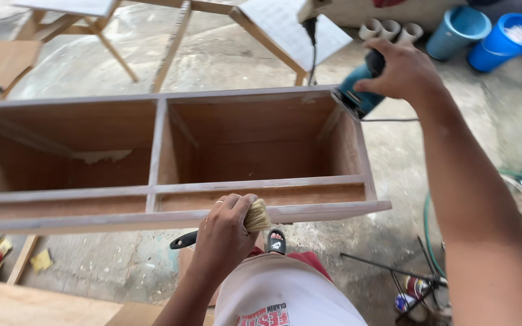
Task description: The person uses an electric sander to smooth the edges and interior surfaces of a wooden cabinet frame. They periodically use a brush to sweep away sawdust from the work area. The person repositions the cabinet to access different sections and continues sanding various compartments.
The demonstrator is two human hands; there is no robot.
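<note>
A long wooden cabinet frame (261,184) with two open compartments lies on its back in front of me. My left hand (225,232) grips a paintbrush (255,217) with pale bristles and a black handle, resting against the near front rail. My right hand (403,72) reaches to the far right corner and holds a teal electric sander (357,93) pressed on the cabinet's top edge; its black cord runs up and away.
Two blue buckets (484,33) and short white pipe pieces (388,29) stand at the back right. Wooden trestles (170,42) and boards sit behind the cabinet. A green hose (428,235), cans and metal rods lie on the concrete floor at the right. Plywood lies at the lower left.
</note>
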